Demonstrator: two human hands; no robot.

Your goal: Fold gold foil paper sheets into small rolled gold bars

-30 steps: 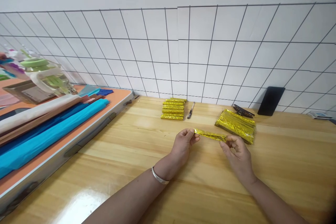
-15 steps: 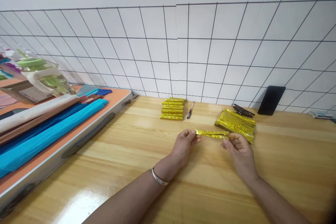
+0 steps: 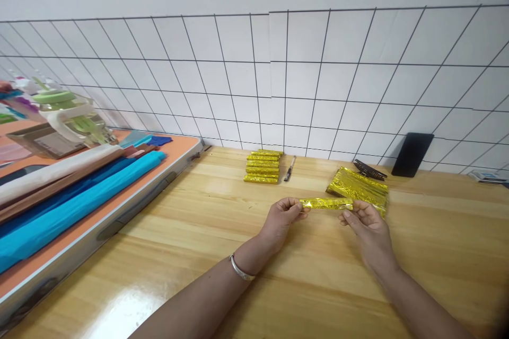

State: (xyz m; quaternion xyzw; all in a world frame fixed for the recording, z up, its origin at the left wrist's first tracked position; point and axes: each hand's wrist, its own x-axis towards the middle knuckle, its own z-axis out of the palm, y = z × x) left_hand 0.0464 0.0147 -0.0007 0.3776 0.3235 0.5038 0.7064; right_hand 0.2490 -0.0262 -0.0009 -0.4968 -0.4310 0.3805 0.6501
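Note:
Between my two hands a narrow folded strip of shiny gold foil (image 3: 325, 203) is stretched level above the wooden table. My left hand (image 3: 283, 218) pinches its left end, thumb in front. At the right end, my right hand (image 3: 368, 222) grips it with thumb and fingers. Just behind my right hand lies a stack of flat gold foil sheets (image 3: 358, 186), partly hidden by that hand. Farther back and to the left, several folded gold foil strips (image 3: 262, 168) lie in a row.
A pen (image 3: 290, 168) lies beside the row of strips. Behind the foil stack are a dark hair clip (image 3: 369, 170) and a black phone (image 3: 412, 154) leaning on the tiled wall. At left, rolls of coloured paper (image 3: 87, 196) and a green-lidded bottle (image 3: 67, 114) rest on an orange surface.
The strip showed two separate layers with a gap at its right; its layers now lie together as one flat band. My right hand has shifted slightly to the right.

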